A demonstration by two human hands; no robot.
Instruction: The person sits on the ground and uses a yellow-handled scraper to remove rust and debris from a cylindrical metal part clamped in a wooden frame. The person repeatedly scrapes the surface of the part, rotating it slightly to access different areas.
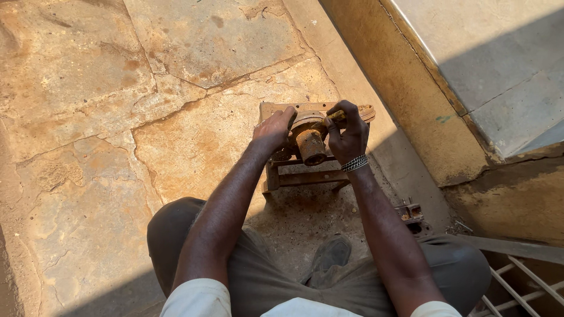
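Two hands on one rusty job: the left hand (274,128) sits mostly flat and open against the left side of a rusty round metal machine part with a stubby cylinder sticking out (309,142), steadying it. That part sits on top of a small rusty metal stand (302,176) on the cracked stone slab floor (117,88), right in front of the person's knees. The right hand (348,136), with a beaded metal bracelet (354,163) on the wrist, is closed, fingers curled around a small yellowish tool or handle (336,115) at the top of the part. Can't tell exactly what the tool is. Another small rusty metal bit (410,211) lies on the floor just beside the right forearm.
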